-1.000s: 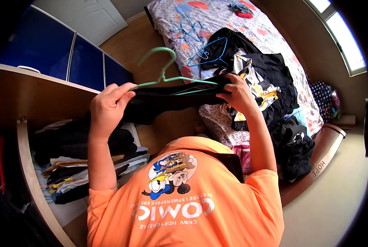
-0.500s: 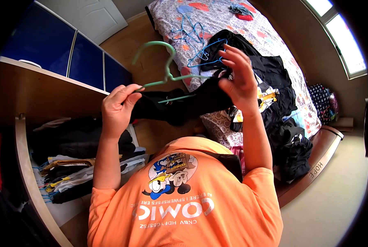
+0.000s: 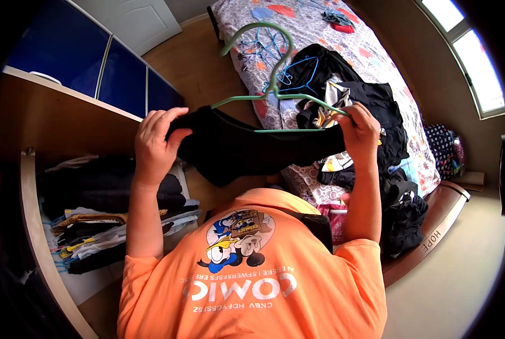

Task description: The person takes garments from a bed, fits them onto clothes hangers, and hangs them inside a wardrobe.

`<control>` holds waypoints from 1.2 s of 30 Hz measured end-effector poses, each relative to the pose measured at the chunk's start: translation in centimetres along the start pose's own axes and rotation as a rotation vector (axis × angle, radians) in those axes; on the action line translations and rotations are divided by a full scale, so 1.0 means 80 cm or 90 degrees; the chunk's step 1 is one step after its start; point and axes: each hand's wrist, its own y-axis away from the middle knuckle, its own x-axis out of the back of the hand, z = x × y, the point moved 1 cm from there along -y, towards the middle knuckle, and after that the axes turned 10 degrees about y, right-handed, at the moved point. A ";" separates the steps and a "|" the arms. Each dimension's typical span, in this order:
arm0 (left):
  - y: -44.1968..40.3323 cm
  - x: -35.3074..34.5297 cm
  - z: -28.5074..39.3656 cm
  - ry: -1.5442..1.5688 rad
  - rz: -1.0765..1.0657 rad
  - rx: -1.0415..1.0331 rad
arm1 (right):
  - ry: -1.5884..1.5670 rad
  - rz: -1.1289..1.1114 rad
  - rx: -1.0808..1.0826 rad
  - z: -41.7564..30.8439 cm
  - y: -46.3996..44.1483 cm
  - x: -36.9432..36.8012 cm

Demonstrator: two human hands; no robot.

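A green clothes hanger [image 3: 273, 90] hangs in front of me with its hook up, its two arms reaching into a black garment [image 3: 247, 155]. My left hand [image 3: 159, 144] is closed on the garment's left shoulder, thumb and fingers pinching the cloth over the hanger's end. On the other side, my right hand [image 3: 361, 133] grips the right end of the hanger together with the garment's edge. The hanger's lower bar shows above the cloth on the right; its left part is hidden inside. What kind of top the garment is I cannot tell.
To the right, a bed with a floral sheet [image 3: 303, 28] carries blue hangers [image 3: 306, 73] and a heap of dark clothes [image 3: 388, 107]. At left stands an open wardrobe compartment with stacked clothes [image 3: 105, 226], below blue cabinet doors [image 3: 122, 70]. A wooden bed end [image 3: 450, 214] curves at right.
My right hand has come down from above and closed on the hanger's right end and the cloth. The hanger has moved right and turned level, with the garment now spread across it.
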 end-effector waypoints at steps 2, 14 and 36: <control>0.012 0.005 -0.015 -0.013 -0.001 0.029 | 0.007 0.007 -0.010 0.006 0.003 0.006; 0.056 0.021 -0.062 -0.046 0.173 0.086 | -0.029 0.043 -0.064 0.022 0.010 0.020; 0.002 -0.006 -0.011 0.017 0.038 0.061 | -0.069 -0.080 -0.033 -0.009 0.001 0.010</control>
